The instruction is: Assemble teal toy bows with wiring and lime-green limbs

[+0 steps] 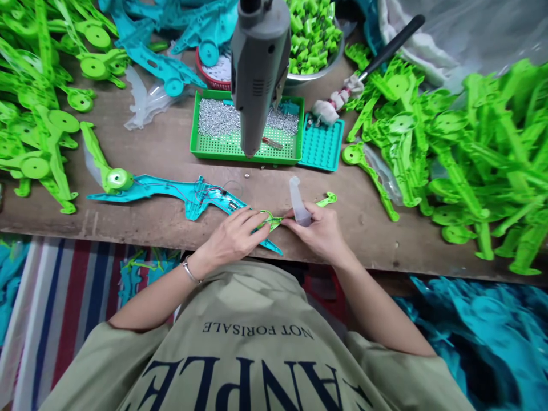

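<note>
A blue plastic bow-shaped part (171,188) with thin wires and a small circuit piece lies on the table near its front edge. At its left end a green arm with a round disc (116,179) is fitted. My left hand (237,233) rests over the right end of the blue part, its fingers pressing on a green piece (274,221) there. My right hand (319,228) is closed around a translucent white plastic piece (296,197), its fingertips touching the green piece. A further green tip (326,199) sticks out beyond my right hand.
A grey electric screwdriver (259,74) hangs over a green tray (246,155) of screws. Beside it are a blue tray (323,145) and a metal bowl (317,74) of green pieces. Green parts are heaped left (38,125) and right (492,154); blue parts (171,34) lie behind.
</note>
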A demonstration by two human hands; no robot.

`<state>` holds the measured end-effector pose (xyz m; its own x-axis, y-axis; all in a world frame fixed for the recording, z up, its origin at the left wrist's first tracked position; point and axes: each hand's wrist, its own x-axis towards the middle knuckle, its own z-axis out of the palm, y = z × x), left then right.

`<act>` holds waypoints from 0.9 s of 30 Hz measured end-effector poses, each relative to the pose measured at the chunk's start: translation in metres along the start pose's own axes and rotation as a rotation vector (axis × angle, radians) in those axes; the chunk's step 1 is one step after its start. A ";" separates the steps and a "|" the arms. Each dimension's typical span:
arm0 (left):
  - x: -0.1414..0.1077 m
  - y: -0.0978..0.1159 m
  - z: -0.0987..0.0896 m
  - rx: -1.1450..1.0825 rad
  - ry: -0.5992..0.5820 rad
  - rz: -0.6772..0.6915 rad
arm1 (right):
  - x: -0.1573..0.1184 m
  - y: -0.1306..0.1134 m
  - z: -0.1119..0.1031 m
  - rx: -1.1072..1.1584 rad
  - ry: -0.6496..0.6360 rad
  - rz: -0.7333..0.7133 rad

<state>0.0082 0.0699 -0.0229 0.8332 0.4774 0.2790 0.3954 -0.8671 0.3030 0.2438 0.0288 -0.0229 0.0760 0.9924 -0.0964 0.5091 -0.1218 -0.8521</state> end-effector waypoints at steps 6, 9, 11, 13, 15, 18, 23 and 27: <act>0.017 0.013 -0.003 0.024 -0.042 -0.243 | -0.002 -0.003 0.003 -0.129 0.025 -0.130; 0.024 0.018 -0.001 0.031 -0.023 -0.320 | -0.002 -0.003 0.005 -0.141 0.028 -0.214; 0.027 0.019 0.001 0.016 -0.012 -0.359 | -0.001 -0.003 0.006 -0.149 0.029 -0.248; 0.027 0.019 0.002 -0.006 -0.018 -0.381 | 0.000 -0.003 0.007 -0.156 0.026 -0.258; 0.028 0.019 0.001 -0.030 -0.028 -0.389 | 0.000 -0.003 0.007 -0.151 0.021 -0.257; 0.028 0.019 -0.001 -0.053 -0.045 -0.405 | 0.001 -0.003 0.007 -0.141 0.003 -0.247; 0.032 0.022 0.000 -0.005 -0.068 -0.428 | 0.001 -0.004 0.007 -0.141 -0.009 -0.231; 0.035 0.023 0.001 0.011 -0.078 -0.469 | 0.001 -0.006 0.005 -0.125 -0.015 -0.221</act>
<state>0.0465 0.0666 -0.0072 0.5905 0.8058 0.0448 0.7393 -0.5624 0.3703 0.2367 0.0308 -0.0208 -0.0613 0.9952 0.0764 0.6143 0.0979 -0.7830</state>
